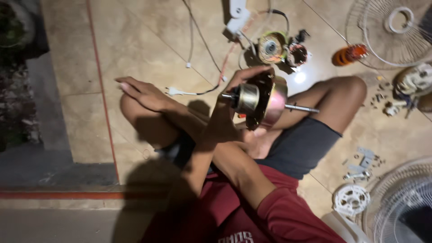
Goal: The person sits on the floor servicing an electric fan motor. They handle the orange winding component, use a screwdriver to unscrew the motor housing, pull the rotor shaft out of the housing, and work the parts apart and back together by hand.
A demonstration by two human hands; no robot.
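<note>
Head view: one fan motor (261,100), two hands.

Our clothes: dark red top, dark grey shorts

We wear a dark red shirt (252,211) with sleeves that end at about the elbow, leaving our forearms bare; pale printed lettering shows at its lower edge, partly cut off by the frame. Our shorts (301,146) are dark grey, plain, and stop above the knee. Our legs are bare below them. Our left hand (141,92) and right hand (245,76) carry no gloves, rings or watch that we can make out.
</note>
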